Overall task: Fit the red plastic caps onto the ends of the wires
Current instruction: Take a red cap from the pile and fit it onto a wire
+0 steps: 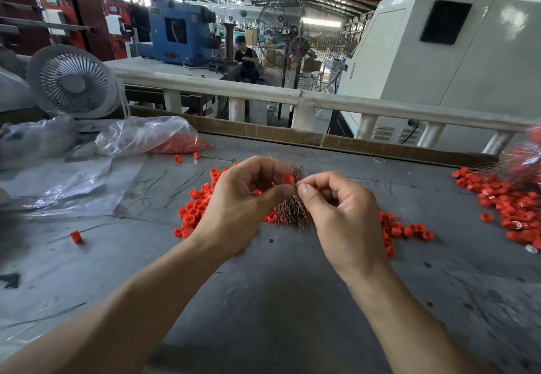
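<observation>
One round red cap (287, 179) pinched by left hand (240, 198) | right hand (339, 207) pinches thin wire (296, 184)

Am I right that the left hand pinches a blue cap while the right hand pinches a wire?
Not quite: the cap in the left hand is red, not blue, as the head view shows. The right hand does pinch a wire.

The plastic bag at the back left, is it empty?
No, the clear plastic bag holds a heap of red caps at its open end.
</observation>
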A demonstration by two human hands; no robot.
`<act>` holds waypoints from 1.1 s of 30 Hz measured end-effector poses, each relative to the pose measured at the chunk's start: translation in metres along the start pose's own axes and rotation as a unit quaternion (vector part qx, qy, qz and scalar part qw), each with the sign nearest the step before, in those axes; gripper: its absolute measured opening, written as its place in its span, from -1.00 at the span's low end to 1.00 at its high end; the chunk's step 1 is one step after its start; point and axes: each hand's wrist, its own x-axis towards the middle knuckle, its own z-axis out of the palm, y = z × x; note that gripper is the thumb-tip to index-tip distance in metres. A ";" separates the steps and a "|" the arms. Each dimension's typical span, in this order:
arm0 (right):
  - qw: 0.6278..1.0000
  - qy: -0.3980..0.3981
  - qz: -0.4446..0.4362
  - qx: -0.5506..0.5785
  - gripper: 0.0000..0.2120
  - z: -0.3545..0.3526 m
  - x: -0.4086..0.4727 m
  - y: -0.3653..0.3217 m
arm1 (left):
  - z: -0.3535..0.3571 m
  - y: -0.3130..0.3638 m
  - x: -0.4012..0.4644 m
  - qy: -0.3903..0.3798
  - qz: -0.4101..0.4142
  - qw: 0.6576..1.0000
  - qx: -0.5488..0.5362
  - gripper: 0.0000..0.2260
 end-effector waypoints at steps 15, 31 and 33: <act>1.000 0.018 0.014 0.014 -0.82 -0.001 0.004 0.008 | 0.001 0.008 -0.001 0.003 -0.041 0.996 -0.079 -0.79; 0.995 -0.003 0.050 0.086 -0.92 -0.003 0.006 0.008 | 0.003 0.011 0.000 -0.008 -0.081 0.987 -0.141 -0.80; 0.995 -0.003 0.046 0.086 -0.92 -0.003 0.005 0.008 | 0.002 0.010 0.000 -0.009 -0.084 0.987 -0.139 -0.80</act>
